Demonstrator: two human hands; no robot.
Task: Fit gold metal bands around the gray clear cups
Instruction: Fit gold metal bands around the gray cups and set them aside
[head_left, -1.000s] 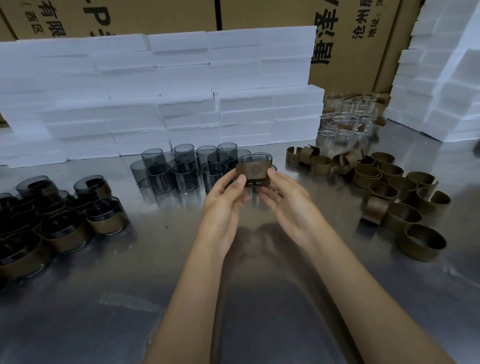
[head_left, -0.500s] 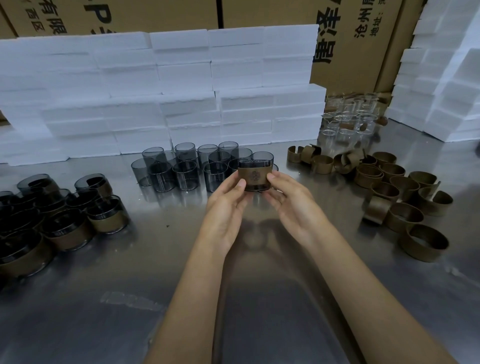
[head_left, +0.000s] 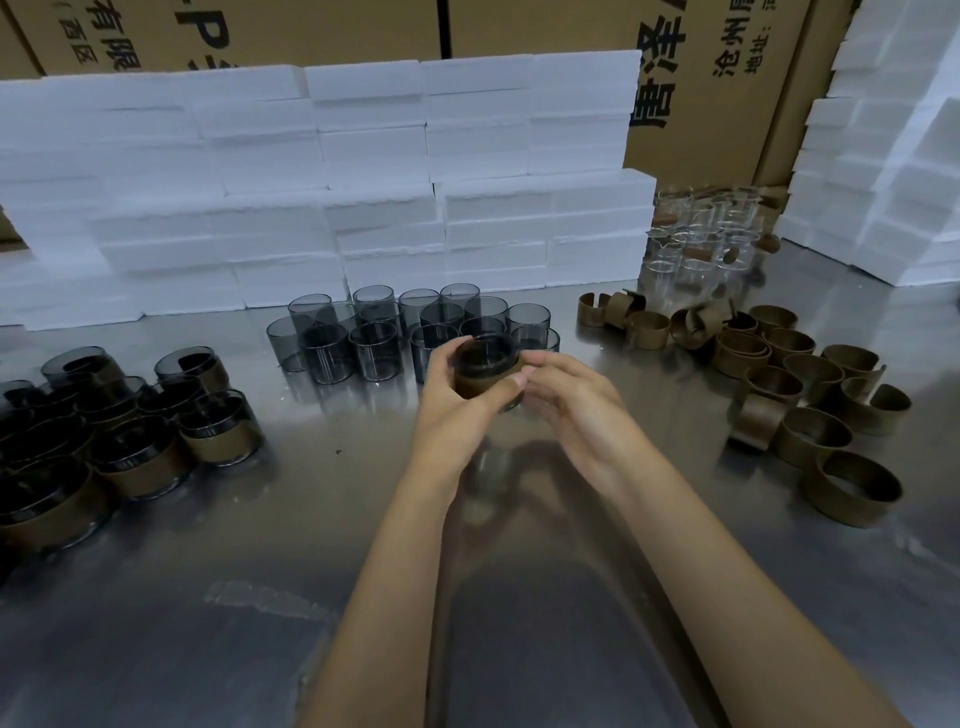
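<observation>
Cup (head_left: 485, 358) lowered, tilted; left hand (head_left: 452, 410), right hand (head_left: 576, 405) gripping one.

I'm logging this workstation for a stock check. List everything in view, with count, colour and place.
banded cup: one, gray with gold band, held in both hands, centre
bare cups: over a dozen, gray clear, behind the hands
finished cups: many, gray with gold bands, left
loose bands: many, gold, right
clear glasses: a cluster, colourless, back right
foam blocks: stacked, white, back and far right
cartons: brown, behind the foam
table: one, steel
left hand: grips the cup
right hand: grips the cup
</observation>
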